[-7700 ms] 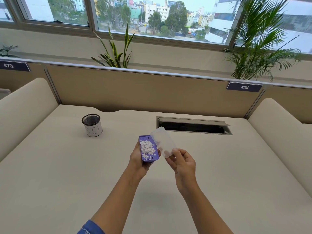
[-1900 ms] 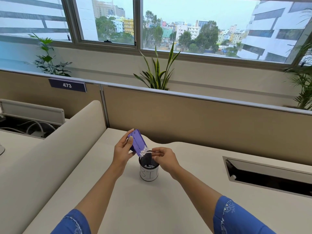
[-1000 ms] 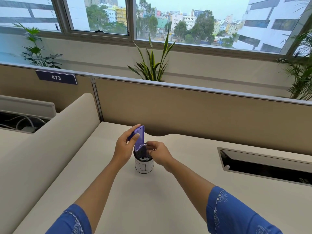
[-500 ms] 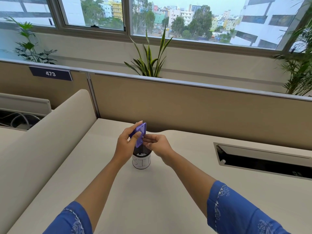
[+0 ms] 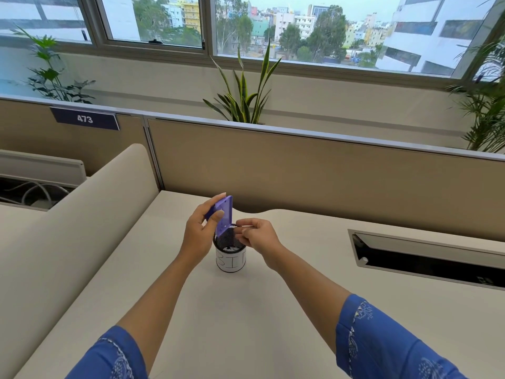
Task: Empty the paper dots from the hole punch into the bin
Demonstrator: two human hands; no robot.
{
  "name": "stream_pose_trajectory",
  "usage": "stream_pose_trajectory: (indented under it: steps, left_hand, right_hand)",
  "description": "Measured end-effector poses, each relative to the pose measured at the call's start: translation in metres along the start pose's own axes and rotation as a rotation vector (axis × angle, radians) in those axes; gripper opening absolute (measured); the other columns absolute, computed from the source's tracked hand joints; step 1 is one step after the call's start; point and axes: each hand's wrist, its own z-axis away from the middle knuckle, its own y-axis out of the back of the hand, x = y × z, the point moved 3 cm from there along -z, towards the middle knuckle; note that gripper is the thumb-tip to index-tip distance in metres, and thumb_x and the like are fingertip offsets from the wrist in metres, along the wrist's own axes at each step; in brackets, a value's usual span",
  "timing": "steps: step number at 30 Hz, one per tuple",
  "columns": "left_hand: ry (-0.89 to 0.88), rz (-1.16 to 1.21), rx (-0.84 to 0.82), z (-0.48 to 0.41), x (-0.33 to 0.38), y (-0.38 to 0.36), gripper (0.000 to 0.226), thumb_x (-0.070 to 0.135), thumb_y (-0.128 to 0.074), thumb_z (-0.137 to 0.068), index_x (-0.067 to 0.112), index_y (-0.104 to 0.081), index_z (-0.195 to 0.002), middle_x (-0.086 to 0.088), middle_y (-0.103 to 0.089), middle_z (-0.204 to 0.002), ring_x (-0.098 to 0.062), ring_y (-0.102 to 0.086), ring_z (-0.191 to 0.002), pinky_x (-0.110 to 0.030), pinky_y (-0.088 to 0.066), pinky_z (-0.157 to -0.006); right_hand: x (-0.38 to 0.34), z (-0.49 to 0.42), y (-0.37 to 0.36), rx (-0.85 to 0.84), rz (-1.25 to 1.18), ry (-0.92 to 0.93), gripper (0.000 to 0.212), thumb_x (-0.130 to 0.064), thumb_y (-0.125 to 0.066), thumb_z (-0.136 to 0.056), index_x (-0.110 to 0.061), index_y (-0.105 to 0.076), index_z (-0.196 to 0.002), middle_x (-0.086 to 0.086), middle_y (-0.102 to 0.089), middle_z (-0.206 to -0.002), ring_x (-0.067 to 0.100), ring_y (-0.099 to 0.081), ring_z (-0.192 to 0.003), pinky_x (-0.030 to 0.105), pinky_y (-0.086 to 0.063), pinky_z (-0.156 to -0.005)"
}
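Desk [image 5: 273, 310] comes first, a pale, bare top with a beige partition [image 5: 300, 170] along its far edge that carries a dark plate reading "473" [image 5: 85, 119] at far left. Near the middle stands the bin [image 5: 231, 258], a small black mesh cup wrapped in white paper with hand-drawn letters that look like "BIN". Directly above its mouth the left hand [image 5: 198, 236] pinches the purple hole punch [image 5: 223, 216] by its long edges, tilted steeply. It looks like light, stiff plastic, best held by those edges so the open face stays clear. The right hand [image 5: 258, 236] is curled at the rim; whether it holds anything I cannot tell. White paper dots [image 5: 228, 248], featherlight and likely to cling or drift, lie inside.
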Motion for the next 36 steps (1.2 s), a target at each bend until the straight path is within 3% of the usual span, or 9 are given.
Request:
stream_pose_trajectory:
  steps: [3, 5, 11, 19, 22, 26, 28, 31, 36]
  left_hand:
    - [-0.168, -0.157, -0.070, 0.002, 0.013, -0.007, 0.043, 0.006, -0.054, -0.095, 0.030, -0.052, -0.130, 0.002, -0.058, -0.123, -0.002, -0.052, -0.112, -0.018, -0.051, -0.087]
    - [-0.297, -0.272, -0.113, 0.006, 0.016, -0.014, 0.049, -0.004, -0.054, -0.092, 0.026, -0.055, -0.131, -0.003, -0.056, -0.122, -0.009, -0.052, -0.114, -0.022, -0.048, -0.094]
    - [-0.533, -0.627, -0.412, 0.024, 0.008, -0.033, 0.052, -0.002, -0.060, -0.088, 0.024, -0.057, -0.133, -0.007, -0.050, -0.130, -0.017, -0.043, -0.117, -0.017, -0.041, -0.096]
    - [-0.643, -0.728, -0.491, 0.027, 0.011, -0.030, 0.055, 0.005, -0.067, -0.085, 0.024, -0.054, -0.136, -0.008, -0.050, -0.133, -0.020, -0.046, -0.117, -0.024, -0.046, -0.095]
    - [-0.608, -0.696, -0.428, 0.025, 0.013, -0.027, 0.051, 0.006, -0.064, -0.087, 0.022, -0.056, -0.134, -0.009, -0.051, -0.131, -0.020, -0.046, -0.116, -0.024, -0.048, -0.093]
    - [-0.570, -0.622, -0.387, 0.024, 0.016, -0.024, 0.047, 0.001, -0.059, -0.089, 0.020, -0.058, -0.132, -0.010, -0.052, -0.128, -0.019, -0.046, -0.116, -0.020, -0.044, -0.094]
    - [-0.440, -0.451, -0.327, 0.018, 0.019, -0.020, 0.050, -0.005, -0.055, -0.089, 0.023, -0.058, -0.130, -0.005, -0.054, -0.125, -0.014, -0.050, -0.116, -0.020, -0.046, -0.096]
    - [-0.189, -0.143, -0.079, 0.004, 0.019, -0.002, 0.043, -0.003, -0.054, -0.092, 0.023, -0.057, -0.127, 0.002, -0.061, -0.125, -0.008, -0.055, -0.115, -0.028, -0.048, -0.097]
    - [0.033, 0.176, 0.059, -0.005, 0.007, 0.017, 0.032, 0.013, -0.045, -0.101, 0.019, -0.053, -0.131, -0.006, -0.058, -0.129, -0.024, -0.057, -0.115, -0.041, -0.054, -0.091]
  right_hand:
    - [-0.001, 0.002, 0.000, 0.027, -0.220, -0.119, 0.027, -0.005, -0.044, -0.099, 0.001, -0.057, -0.122, 0.020, -0.067, -0.102, 0.020, -0.067, -0.081, 0.023, -0.057, -0.073]
    - [-0.001, 0.003, 0.002, 0.060, -0.375, -0.184, 0.031, -0.015, -0.041, -0.101, 0.002, -0.053, -0.125, 0.023, -0.066, -0.108, 0.027, -0.067, -0.089, 0.030, -0.057, -0.082]
    - [-0.002, 0.007, 0.003, -0.036, -0.646, -0.317, 0.073, -0.055, -0.027, -0.099, 0.007, -0.058, -0.122, 0.025, -0.065, -0.118, 0.034, -0.065, -0.100, 0.040, -0.056, -0.080]
    - [-0.005, 0.017, 0.006, -0.116, -0.643, -0.358, 0.071, -0.056, -0.028, -0.098, 0.005, -0.060, -0.115, 0.021, -0.066, -0.108, 0.033, -0.065, -0.098, 0.044, -0.052, -0.094]
    - [-0.005, 0.016, 0.005, -0.098, -0.643, -0.333, 0.072, -0.055, -0.030, -0.099, 0.008, -0.058, -0.121, 0.023, -0.066, -0.111, 0.032, -0.066, -0.097, 0.041, -0.056, -0.083]
    - [-0.005, 0.015, 0.004, -0.125, -0.705, -0.274, 0.076, -0.060, -0.036, -0.094, 0.007, -0.056, -0.126, 0.028, -0.061, -0.126, 0.036, -0.066, -0.104, 0.041, -0.058, -0.085]
    - [-0.004, 0.014, 0.005, -0.095, -0.702, -0.264, 0.066, -0.055, -0.042, -0.095, 0.002, -0.054, -0.126, 0.029, -0.061, -0.124, 0.036, -0.067, -0.099, 0.039, -0.059, -0.083]
    - [-0.005, 0.013, 0.007, -0.045, -0.623, -0.248, 0.052, -0.044, -0.047, -0.097, -0.004, -0.047, -0.131, 0.029, -0.059, -0.126, 0.039, -0.063, -0.111, 0.040, -0.053, -0.094]
    - [-0.007, 0.017, 0.002, -0.075, -0.577, -0.231, 0.043, -0.031, -0.045, -0.101, -0.003, -0.047, -0.133, 0.026, -0.061, -0.120, 0.037, -0.062, -0.111, 0.035, -0.053, -0.088]
